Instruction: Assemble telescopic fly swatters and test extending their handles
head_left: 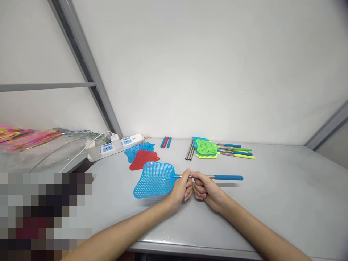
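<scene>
A blue fly swatter (pixel 154 180) is held level just above the table, its mesh head to the left and its blue handle sleeve to the right. Both hands are closed on its metal rod near the middle, knuckles almost meeting. My left hand (pixel 182 189) grips the rod close to the swatter head. Just right of it, my right hand (pixel 206 188) pinches the rod with the thumb on top. Behind the held swatter lie a loose red swatter head (pixel 143 159) and a loose blue swatter head (pixel 137 150).
Three handle sleeves (pixel 165 142), several metal rods (pixel 189 150) and a pile of swatters (pixel 209 148) lie along the back of the grey table (pixel 285 195). A white power strip (pixel 119 145) with cables is at left, beside bagged colourful items (pixel 38 139). A wall stands behind.
</scene>
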